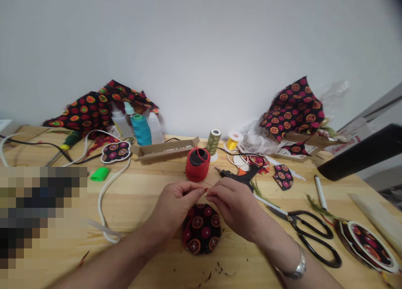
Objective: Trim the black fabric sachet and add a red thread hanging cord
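Note:
My left hand (176,205) and my right hand (234,205) meet at the middle of the table, both closed in a pinch. Between their fingertips shows a bit of red thread (206,190) with a thin loop; finer detail is too small to make out. Just below the fingers lies a round patterned fabric piece (202,229), dark with red and orange circles and small pale dots. Behind the hands stands a red thread cone (197,165), a fine strand near it.
Black-handled scissors (309,234) and a glue gun (241,176) lie to the right, near a marker (320,193). At the back are a cardboard tray (166,152), an olive spool (214,141) and a teal cone (142,130). A white cord (102,197) curls at left.

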Available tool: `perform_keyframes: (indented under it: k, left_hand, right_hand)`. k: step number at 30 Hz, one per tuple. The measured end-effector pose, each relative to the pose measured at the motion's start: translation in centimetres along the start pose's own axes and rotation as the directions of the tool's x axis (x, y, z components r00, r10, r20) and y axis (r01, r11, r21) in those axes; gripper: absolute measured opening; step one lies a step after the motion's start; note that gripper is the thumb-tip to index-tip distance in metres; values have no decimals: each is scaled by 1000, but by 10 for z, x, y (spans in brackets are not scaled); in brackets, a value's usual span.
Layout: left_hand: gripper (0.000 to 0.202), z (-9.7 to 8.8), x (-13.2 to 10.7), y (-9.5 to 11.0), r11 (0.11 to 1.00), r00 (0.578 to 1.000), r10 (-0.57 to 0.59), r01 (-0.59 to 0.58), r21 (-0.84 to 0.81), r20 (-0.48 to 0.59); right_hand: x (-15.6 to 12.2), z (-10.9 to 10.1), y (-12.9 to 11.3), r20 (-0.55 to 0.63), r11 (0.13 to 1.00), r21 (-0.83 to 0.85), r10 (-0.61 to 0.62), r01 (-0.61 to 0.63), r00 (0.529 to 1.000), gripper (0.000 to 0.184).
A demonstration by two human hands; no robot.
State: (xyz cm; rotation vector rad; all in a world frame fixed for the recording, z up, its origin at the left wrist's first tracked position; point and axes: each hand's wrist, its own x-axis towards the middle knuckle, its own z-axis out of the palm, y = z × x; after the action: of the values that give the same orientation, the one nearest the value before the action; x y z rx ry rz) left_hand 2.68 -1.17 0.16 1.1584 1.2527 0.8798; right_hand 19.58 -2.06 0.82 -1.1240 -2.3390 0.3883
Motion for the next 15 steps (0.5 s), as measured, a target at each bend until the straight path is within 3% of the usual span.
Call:
perform_keyframes:
  k: [7, 11, 15]
  left_hand:
    - [14, 1, -2, 0, 999, 988, -36, 37, 0, 150]
    - [13, 1, -3, -3, 986, 962, -113, 139, -89, 250]
    - [13, 0, -3, -6, 969, 952, -111, 168, -183, 287]
  right_hand:
    - [4, -2, 7, -76, 978, 206, 20, -4, 997, 15]
    - [7, 0, 11, -81, 908, 405, 158, -113, 984, 13]
    - [10, 3, 11, -1, 781, 576, 297, -243, 955, 10]
